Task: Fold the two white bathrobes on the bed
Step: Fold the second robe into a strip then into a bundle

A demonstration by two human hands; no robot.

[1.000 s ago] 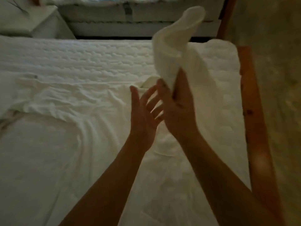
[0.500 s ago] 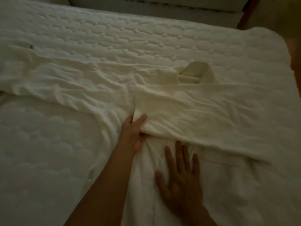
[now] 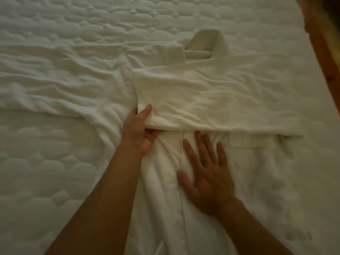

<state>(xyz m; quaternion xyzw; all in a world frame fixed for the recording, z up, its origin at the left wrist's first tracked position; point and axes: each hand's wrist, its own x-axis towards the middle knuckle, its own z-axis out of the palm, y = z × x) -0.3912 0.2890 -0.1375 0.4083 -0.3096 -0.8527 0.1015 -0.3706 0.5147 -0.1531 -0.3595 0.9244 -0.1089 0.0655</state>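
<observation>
With your left hand [image 3: 139,129] pinching the cuff of the sleeve [image 3: 211,100] folded across the bathrobe [image 3: 257,172], which lies on the right of the bed [image 3: 46,172], and your right hand [image 3: 207,181] pressing flat, fingers spread, just nearer, square that cuff to the robe's left edge and smooth outward.

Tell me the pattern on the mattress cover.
The mattress cover is white, quilted in cloud shapes; head view.

- The scene was dim, with a dull yellow-green cast over all the white cloth
- Light was soft and even; faint shadows sat under the folded edge of the bathrobe [image 3: 211,92] and in its creases
- Detail was soft and grainy, most smeared at the wooden frame [image 3: 318,43], top right
</observation>
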